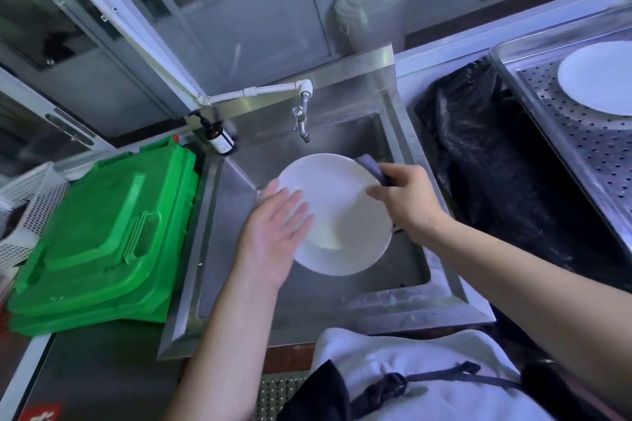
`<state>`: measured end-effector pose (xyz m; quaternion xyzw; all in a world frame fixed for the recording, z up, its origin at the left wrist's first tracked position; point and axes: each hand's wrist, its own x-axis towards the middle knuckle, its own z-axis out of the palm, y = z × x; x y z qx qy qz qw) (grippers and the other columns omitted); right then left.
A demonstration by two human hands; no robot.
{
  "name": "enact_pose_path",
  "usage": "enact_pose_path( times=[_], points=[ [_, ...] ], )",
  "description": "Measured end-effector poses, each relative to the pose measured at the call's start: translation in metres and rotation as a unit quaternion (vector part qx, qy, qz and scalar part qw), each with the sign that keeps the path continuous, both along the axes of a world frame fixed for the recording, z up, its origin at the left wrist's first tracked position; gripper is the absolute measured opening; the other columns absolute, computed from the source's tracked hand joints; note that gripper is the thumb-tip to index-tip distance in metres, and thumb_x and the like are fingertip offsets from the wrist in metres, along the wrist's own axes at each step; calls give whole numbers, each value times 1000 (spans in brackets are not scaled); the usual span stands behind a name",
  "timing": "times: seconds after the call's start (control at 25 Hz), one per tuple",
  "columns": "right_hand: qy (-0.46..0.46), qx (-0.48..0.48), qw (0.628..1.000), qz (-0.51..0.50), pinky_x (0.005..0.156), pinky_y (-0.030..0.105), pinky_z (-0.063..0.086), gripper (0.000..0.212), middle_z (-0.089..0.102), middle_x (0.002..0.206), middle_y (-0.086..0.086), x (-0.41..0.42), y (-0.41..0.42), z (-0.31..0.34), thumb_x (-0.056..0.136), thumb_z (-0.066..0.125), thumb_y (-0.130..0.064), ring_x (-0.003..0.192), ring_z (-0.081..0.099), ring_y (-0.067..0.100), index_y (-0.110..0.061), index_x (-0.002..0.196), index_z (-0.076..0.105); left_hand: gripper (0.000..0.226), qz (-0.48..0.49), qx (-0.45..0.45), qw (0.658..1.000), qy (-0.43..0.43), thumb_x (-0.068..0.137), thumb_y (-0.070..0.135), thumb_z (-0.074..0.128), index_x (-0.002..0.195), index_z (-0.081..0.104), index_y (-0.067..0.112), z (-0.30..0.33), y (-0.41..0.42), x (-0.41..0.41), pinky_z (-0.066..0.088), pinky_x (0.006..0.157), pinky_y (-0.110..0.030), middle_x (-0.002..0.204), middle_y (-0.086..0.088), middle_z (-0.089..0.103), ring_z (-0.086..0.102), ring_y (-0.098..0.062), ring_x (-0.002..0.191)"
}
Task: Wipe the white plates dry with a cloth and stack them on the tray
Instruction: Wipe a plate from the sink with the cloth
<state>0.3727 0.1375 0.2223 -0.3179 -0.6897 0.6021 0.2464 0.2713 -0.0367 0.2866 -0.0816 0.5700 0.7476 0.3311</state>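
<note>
White plate (337, 212) is being held tilted over steel sink (372, 308), wiping in progress. Left hand (278, 225) is being pressed flat, fingers straight, against plate's left side as support. Right hand (403, 195) is pinching plate rim through grey cloth (371, 166). Rim is probably best wiped while plate is being turned. Perforated tray (588, 147), far right, is already carrying one plate (602, 77).

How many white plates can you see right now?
2. One plate is held over the sink between the left hand and right hand; another lies on the perforated tray, partly cut off, possibly covering more.
</note>
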Motion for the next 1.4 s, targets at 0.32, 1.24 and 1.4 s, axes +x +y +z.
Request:
enact_pose_path(
  times=[0.32,1.24,1.4],
  points=[
    [97,-394,910,80,69,48,61,28,75,111,9,30,28,-35,88,68,-6,88,73,30,-15,114,74,63,-228,21,962,148,88,11,71,145,55,33,-6,-63,-35,61,78,-43,132,-5,69,67,-25,116],
    [-21,-75,990,-114,57,30,29,34,39,57,-9,-12,6,50,91,42,-9,61,36,19,-19,58,47,80,-275,29,906,320,73,-9,56,129,67,46,27,-29,-2,53,54,-25,100,5,73,65,-11,81],
    [-17,43,988,-148,65,33,33,35,39,63,-7,-28,-16,75,97,41,-12,63,36,20,-22,64,37,86,-273,42,890,362,72,-12,58,131,66,50,39,-25,5,56,59,-24,98,6,74,63,-10,80]
  ],
)
